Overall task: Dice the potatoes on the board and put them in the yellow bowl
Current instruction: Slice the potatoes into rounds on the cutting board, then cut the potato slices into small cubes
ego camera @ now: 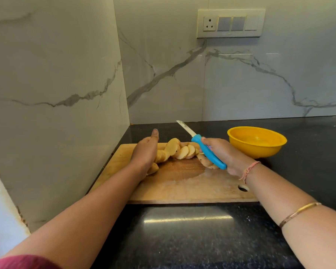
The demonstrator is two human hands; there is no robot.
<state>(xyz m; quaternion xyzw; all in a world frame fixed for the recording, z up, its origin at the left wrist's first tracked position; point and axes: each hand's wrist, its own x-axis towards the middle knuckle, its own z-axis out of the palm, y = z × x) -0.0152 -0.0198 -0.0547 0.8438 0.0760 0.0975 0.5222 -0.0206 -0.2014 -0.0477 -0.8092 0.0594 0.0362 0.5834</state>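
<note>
A row of round potato slices [179, 150] lies across the far part of the wooden cutting board [182, 183]. My left hand [145, 150] rests on the left end of the row, fingers over the slices and thumb raised. My right hand [221, 154] grips the blue handle of a knife [204, 146], held above the board with the blade pointing up and away to the left. A potato end piece [205, 162] lies under the knife handle. The yellow bowl [257, 141] stands on the counter right of the board, and it looks empty.
The board sits on a black granite counter [182, 239] in a corner between marble walls. The left wall runs close along the board's left edge. A switch panel [231, 23] is high on the back wall.
</note>
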